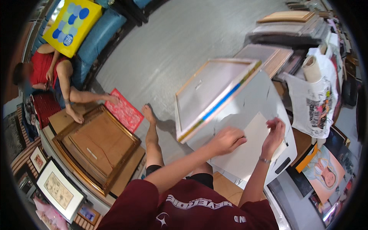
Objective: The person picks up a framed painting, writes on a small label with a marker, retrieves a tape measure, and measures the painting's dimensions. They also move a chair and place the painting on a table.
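My left hand [227, 141], its fingers curled closed, hovers over the white table [283, 115]. Whether anything small is in it I cannot make out. To its right my right hand [274, 136] is raised at the wrist with fingers loosely bent and apart, nothing visible in them. Beneath both lies a cream sheet [245, 151], partly covered by my hands and arms. Just beyond my left hand, a stretched canvas [214, 92] shows its pale back and wooden bars. It sits tilted at the table's far left, its painted edge in blue, yellow and green facing me.
A dark slot [283, 165] marks the table's near right corner. On the right are a canvas roll [312, 69], stacked frames [285, 27] and a portrait painting [324, 172]. To the left lie a gilt frame [97, 149] and a red patterned panel [123, 111], near a seated person [42, 69].
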{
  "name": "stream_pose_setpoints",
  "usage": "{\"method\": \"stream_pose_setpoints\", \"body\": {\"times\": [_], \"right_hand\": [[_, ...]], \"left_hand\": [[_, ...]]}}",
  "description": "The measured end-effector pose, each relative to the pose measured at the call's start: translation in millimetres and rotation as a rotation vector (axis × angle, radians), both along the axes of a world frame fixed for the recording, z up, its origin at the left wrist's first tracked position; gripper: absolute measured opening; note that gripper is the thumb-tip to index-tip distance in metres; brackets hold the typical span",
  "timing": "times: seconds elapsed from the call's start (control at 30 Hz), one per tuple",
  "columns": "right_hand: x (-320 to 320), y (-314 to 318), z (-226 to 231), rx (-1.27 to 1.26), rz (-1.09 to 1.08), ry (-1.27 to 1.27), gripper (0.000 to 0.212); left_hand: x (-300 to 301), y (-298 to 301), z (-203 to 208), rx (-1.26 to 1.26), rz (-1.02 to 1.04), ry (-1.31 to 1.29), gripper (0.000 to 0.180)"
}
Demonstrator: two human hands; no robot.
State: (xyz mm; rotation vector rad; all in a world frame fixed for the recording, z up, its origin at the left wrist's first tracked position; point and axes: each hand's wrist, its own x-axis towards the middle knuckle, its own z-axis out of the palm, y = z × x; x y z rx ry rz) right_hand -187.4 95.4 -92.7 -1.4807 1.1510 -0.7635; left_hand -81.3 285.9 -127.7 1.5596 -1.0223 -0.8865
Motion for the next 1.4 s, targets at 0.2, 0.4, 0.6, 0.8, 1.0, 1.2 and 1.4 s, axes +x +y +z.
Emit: {"method": "stream_pose_setpoints", "body": {"times": [0.2, 0.4, 0.6, 0.8, 1.0, 1.2, 1.4], "right_hand": [[115, 178, 137, 0.107, 0.365, -0.114, 0.028], [278, 276, 190, -0.396, 0.597, 0.238, 0.022], [367, 270, 220, -0.584, 0.503, 0.216, 0.029], [428, 227, 206, -0.518, 0.428, 0.367, 0.024], [521, 115, 179, -0.438, 0.387, 0.414, 0.021], [633, -33, 176, -0.418, 0.557, 0.323, 0.022], [710, -219, 206, -0.468, 0.930, 0.161, 0.027]], "left_hand": [[118, 163, 112, 0.090, 0.265, 0.752, 0.024], [291, 273, 186, -0.040, 0.334, 0.573, 0.027], [391, 251, 260, 0.029, 0.123, 0.323, 0.025], [452, 182, 258, 0.112, -0.037, 0.283, 0.024], [545, 58, 231, 0.233, -0.033, 0.322, 0.025], [656, -93, 235, 0.333, 0.002, 0.335, 0.024], [770, -265, 234, 0.261, 0.044, 0.453, 0.016]]}}
